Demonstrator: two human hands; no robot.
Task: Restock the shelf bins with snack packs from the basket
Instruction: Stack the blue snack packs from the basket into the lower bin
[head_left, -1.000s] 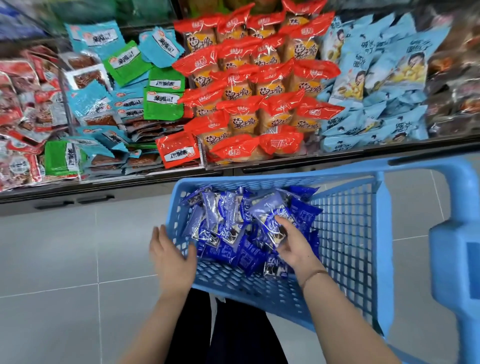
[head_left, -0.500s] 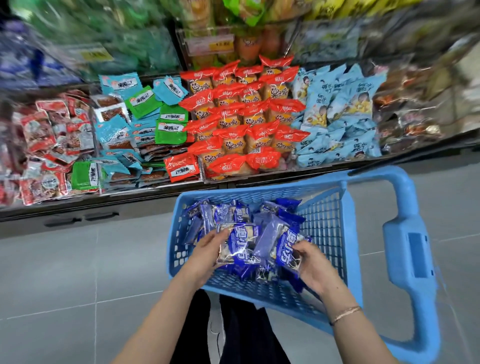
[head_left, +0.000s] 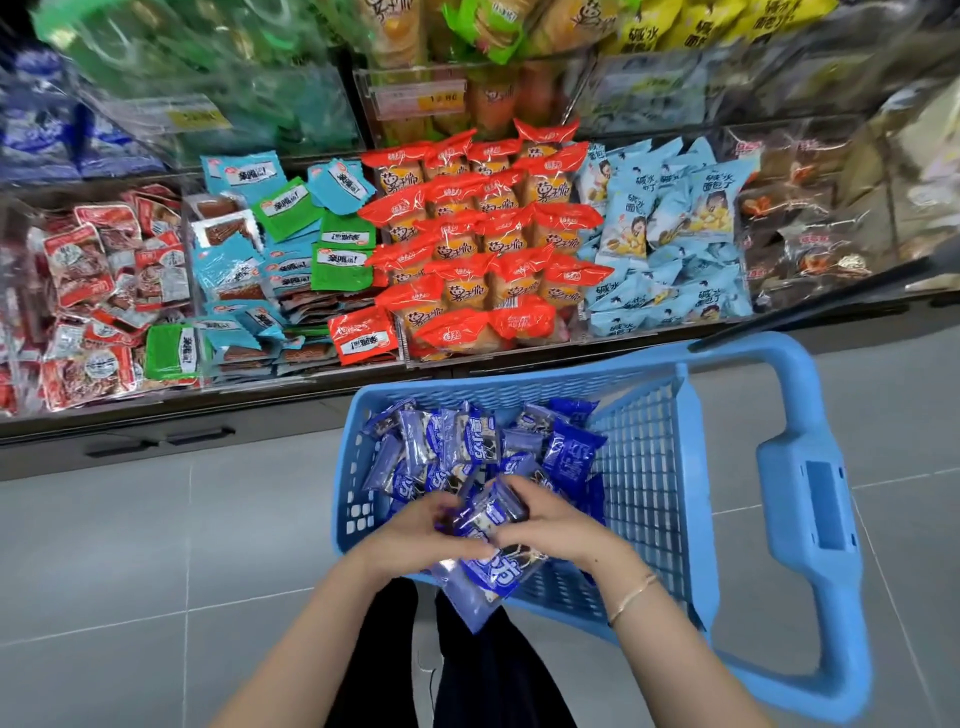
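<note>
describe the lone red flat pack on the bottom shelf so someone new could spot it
Start at the bottom shelf behind the blue basket and find the bin of orange-red bread packs. Just left of its front corner lies the red flat pack. Unlike the puffy bread packs, it is flat with a white label strip, among blue and green sachets.

Chinese characters are printed on the packs. "碱水面包丁" can be read on the pale blue bags (head_left: 719, 200). Text on the yellow price tag (head_left: 440, 98) is too blurred.
</note>
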